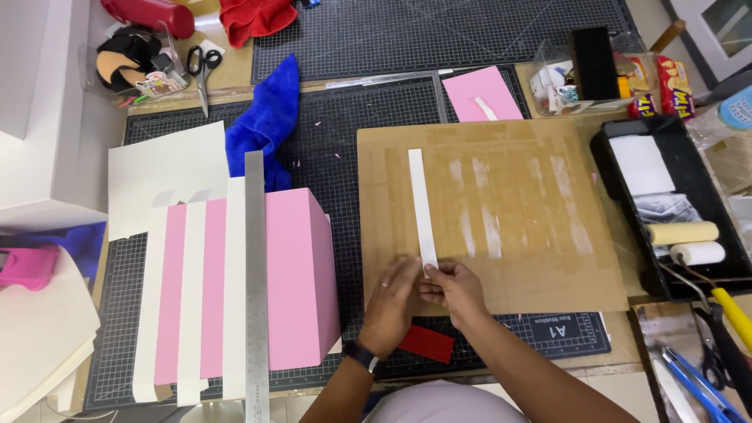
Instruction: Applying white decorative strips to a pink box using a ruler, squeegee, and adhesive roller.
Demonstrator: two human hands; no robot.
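Both your left hand (394, 294) and right hand (453, 288) pinch the near end of a thin, flat white paper strip (421, 207). From your fingertips it runs straight away across the smooth brown cardboard sheet (540, 258), which is streaked with pale glue marks to the right of your grip.

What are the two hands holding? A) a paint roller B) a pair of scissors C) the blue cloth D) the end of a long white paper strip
D: the left hand and the right hand meet at the near end of the white paper strip, which lies along the brown board; the scissors, the roller and the blue cloth lie untouched elsewhere.
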